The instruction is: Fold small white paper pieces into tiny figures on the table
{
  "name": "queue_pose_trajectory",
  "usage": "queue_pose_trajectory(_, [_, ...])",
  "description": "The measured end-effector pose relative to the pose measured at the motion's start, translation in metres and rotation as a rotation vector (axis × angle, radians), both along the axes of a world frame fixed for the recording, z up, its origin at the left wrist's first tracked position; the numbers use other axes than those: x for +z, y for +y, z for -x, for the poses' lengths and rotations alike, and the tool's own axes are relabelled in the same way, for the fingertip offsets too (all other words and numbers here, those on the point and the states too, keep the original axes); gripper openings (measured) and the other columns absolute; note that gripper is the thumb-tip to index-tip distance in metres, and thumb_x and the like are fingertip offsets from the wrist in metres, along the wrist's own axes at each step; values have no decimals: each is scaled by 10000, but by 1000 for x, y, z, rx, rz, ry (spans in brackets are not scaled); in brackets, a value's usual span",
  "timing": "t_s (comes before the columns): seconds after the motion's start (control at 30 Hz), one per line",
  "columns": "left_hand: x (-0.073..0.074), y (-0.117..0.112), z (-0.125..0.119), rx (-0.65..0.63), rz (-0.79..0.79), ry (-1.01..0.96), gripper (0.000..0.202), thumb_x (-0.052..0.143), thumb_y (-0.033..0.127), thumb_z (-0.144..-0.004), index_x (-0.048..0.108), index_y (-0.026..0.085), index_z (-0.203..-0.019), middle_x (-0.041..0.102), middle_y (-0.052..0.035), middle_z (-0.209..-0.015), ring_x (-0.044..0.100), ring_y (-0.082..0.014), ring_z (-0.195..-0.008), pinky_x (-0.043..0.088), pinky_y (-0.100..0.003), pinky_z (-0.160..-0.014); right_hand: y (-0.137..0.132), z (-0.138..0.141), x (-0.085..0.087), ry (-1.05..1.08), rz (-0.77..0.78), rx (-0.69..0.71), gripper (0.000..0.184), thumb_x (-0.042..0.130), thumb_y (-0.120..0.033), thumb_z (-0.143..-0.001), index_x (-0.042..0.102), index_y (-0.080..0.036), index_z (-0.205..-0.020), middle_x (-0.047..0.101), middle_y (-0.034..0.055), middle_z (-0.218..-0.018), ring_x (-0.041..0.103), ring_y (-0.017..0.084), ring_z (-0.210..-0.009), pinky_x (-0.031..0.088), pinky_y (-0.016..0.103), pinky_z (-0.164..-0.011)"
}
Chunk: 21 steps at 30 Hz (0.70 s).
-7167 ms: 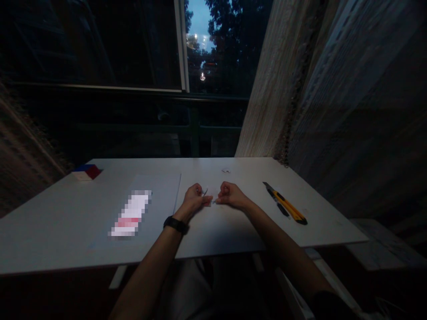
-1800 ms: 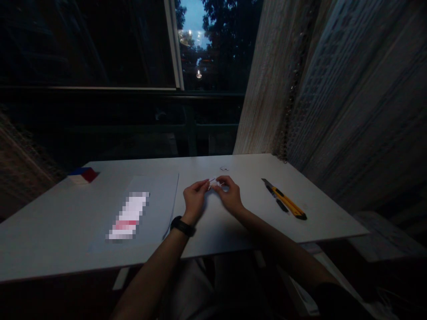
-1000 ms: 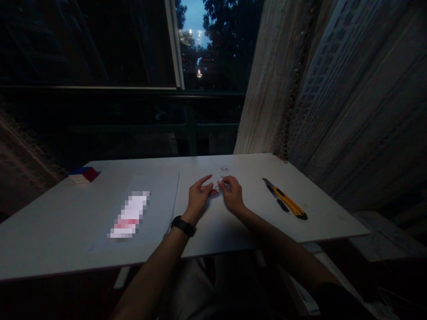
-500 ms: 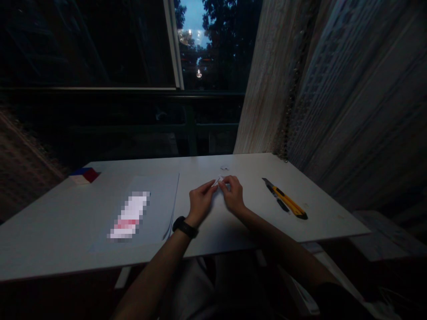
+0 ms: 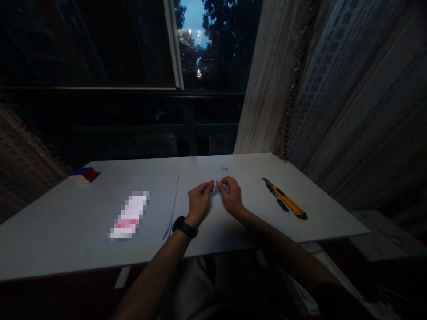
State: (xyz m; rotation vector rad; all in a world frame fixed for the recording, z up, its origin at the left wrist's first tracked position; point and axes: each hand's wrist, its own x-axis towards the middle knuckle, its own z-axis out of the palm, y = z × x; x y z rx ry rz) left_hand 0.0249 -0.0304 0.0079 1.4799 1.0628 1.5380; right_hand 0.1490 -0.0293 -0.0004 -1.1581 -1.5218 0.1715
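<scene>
Head view: a small white piece (image 5: 215, 183), which looks like folded paper, sits between the two hands over the middle of the bench (image 5: 248, 175). A thin dark line on it slants from lower left to upper right, pointing away from the person and toward the right. Fingers cover much of the piece, so its full outline and long axis cannot be told.

The left hand (image 5: 199, 198) pinches the near-left side between thumb and fingers, its knuckles turned outward; the forearm slopes up and inward from the lower left, with a black watch (image 5: 184, 226) around the wrist. The right hand (image 5: 232, 195) grips the other side, fingers curled over the top and thumb underneath or in front, its forearm running in from the lower right. The fingertips of both nearly meet; whether either hand rests on the bench is unclear.

Beyond them lies a small thin scrap (image 5: 224, 168). Off to the right, a yellow cutter (image 5: 291, 202) lies beside a slim black tool (image 5: 280, 201), blade end angled away and leftward.
</scene>
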Motion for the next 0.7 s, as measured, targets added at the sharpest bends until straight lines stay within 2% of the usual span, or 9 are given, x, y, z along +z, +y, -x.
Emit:
queue_pose_trajectory(0.07, [3, 1, 1, -52, 65, -85, 336, 635, 386, -700, 679, 154, -939, 693, -51, -769, 640, -162, -676, 503, -283, -698, 1, -2, 1, 1, 5, -4, 139, 486, -298, -814, 512, -210, -709, 534, 15, -733, 494, 173, -762, 390, 304, -708])
queue_pose_trajectory(0.13, [5, 3, 2, -130, 156, -201, 511, 646, 392, -692, 576, 141, -1132, 682, -36, -707, 638, -146, -593, 518, -282, -640, 3, -4, 2, -1, 5, 24, 141, 493, -297, -812, 522, -206, -709, 536, 17, -734, 498, 172, -757, 393, 303, -703])
queue_pose_trajectory(0.2, [5, 5, 3, -199, 240, -286, 644, 678, 361, -670, 472, 128, -1234, 674, -29, -657, 643, -148, -565, 528, -294, -632, 5, -7, 2, -5, -3, 81, 126, 516, -295, -799, 543, -203, -716, 554, 19, -747, 509, 172, -765, 401, 302, -707])
queue_pose_trajectory(0.37, [4, 6, 4, -252, 302, -334, 623, 728, 305, -619, 511, 92, -1163, 687, -63, -679, 660, -168, -603, 535, -329, -687, 11, -9, 1, 13, 0, 202, 116, 604, -312, -737, 583, -209, -687, 594, 17, -765, 541, 171, -787, 423, 306, -735])
queue_pose_trajectory(0.7, [4, 5, 0, -194, 257, -305, 616, 749, 297, -578, 534, 106, -1123, 692, -65, -657, 662, -182, -605, 535, -339, -677, 11, -4, -1, -10, 36, 116, 84, 570, -253, -753, 555, -211, -682, 578, 23, -780, 513, 186, -835, 403, 323, -766])
